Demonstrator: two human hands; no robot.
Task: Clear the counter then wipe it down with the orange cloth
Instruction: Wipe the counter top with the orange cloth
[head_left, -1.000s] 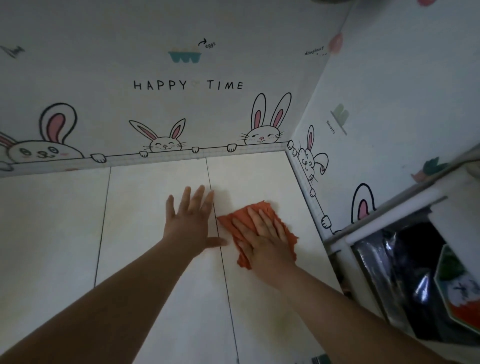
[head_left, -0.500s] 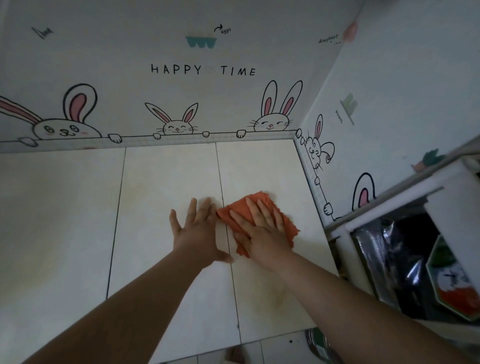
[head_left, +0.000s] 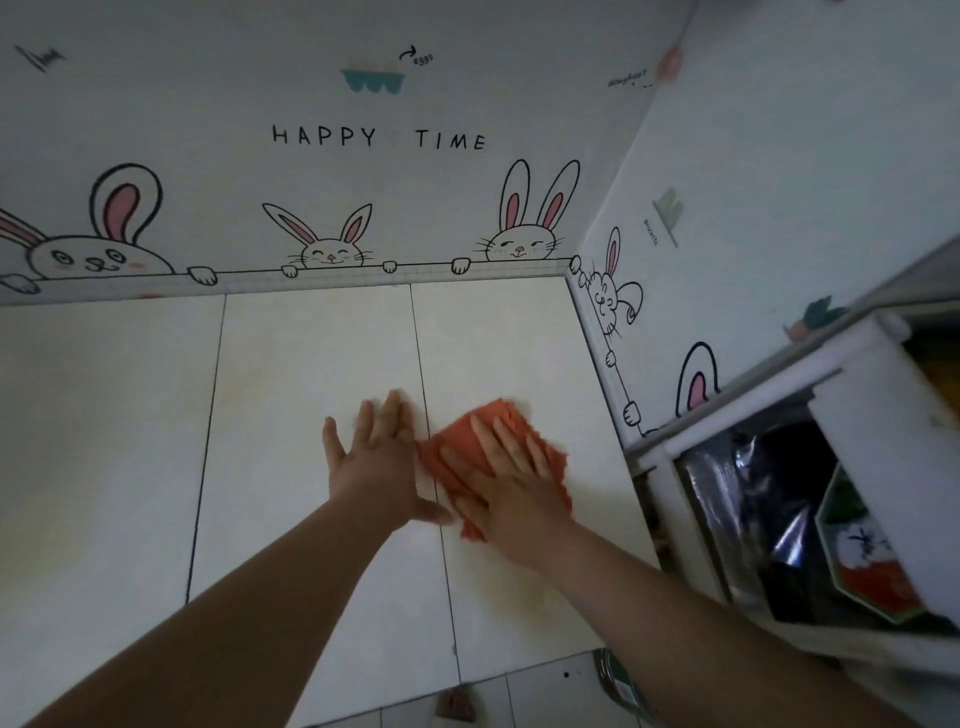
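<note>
orange cloth (head_left: 457, 452) flat on counter (head_left: 311, 364), under right hand (head_left: 514, 493), fingers straight, pressing; left hand (head_left: 379, 467) flat just left, touching counter

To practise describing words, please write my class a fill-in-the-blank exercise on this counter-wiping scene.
1. The right hand presses flat on the ____ cloth.
2. The left hand lies flat on the counter, holding ____.
3. Lettering on the wall reads HAPPY ____.
Missing words: orange; nothing; TIME.

Rabbit stickers (head_left: 327, 249) line the wall (head_left: 208, 104); a white rack (head_left: 878, 415) stands right.
</note>
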